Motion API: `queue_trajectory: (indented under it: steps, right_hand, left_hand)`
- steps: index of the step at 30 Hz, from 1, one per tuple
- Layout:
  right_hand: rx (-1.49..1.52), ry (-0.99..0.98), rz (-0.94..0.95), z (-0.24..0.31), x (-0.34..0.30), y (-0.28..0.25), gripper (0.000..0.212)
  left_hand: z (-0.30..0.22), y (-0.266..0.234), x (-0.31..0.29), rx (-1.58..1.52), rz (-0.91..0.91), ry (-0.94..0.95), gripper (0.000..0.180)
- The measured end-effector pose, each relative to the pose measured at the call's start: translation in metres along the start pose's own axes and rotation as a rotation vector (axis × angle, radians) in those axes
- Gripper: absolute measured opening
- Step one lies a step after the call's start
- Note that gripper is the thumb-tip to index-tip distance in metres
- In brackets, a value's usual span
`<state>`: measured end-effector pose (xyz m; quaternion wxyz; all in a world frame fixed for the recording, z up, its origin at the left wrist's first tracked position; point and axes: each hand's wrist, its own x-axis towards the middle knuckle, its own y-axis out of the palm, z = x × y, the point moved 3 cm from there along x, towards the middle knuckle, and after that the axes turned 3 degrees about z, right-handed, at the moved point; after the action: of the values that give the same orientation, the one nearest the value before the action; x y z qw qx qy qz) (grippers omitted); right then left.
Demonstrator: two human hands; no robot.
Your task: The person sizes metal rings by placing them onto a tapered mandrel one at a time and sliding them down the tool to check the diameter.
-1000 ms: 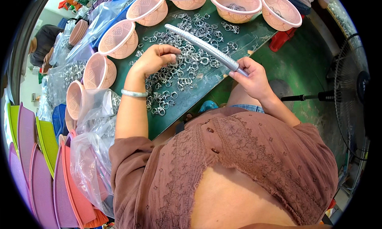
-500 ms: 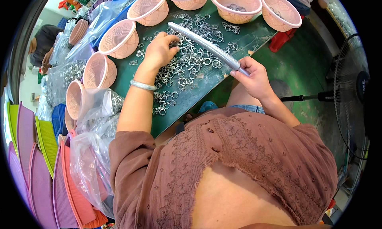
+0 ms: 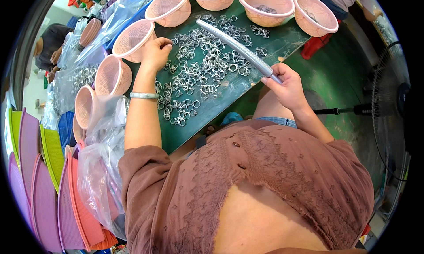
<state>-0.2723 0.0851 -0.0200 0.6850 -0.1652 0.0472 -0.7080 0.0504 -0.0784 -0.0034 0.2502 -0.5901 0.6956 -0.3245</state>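
We have bare table (image 3: 205, 113) between the rings (image 3: 205, 73) and the near edge, wide enough for a hand to pass. Another bare strip runs between the rings and the far-left baskets (image 3: 181, 18), but our left hand (image 3: 153, 54) stands at its near end. Our stick (image 3: 243, 53) slants above the rings, blocking a straight path from our right hand (image 3: 286, 85). Baskets wall the far side with narrow gaps; a bag (image 3: 99, 170) crowds our left forearm (image 3: 143, 121).
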Motion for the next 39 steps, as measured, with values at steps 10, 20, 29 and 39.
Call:
queue_trajectory:
  steps: [10, 20, 29, 39]
  right_hand:
    - [-0.108, 0.036, 0.013, -0.004, -0.002, 0.000, 0.018]
    - [-0.011, 0.019, 0.056, -0.001, -0.003, 0.003, 0.013]
    - [-0.019, -0.023, 0.025, 0.000, -0.003, 0.001, 0.017]
    - [0.088, -0.003, 0.085, 0.008, -0.005, 0.003, 0.014]
  left_hand:
    - [-0.006, 0.013, -0.013, 0.353, 0.188, -0.089, 0.027]
    - [-0.032, 0.016, -0.022, 0.439, 0.096, 0.108, 0.015]
    - [-0.017, 0.004, -0.021, -0.584, 0.213, -0.173, 0.005]
    - [-0.042, 0.017, -0.036, -1.778, 0.459, -0.060, 0.008]
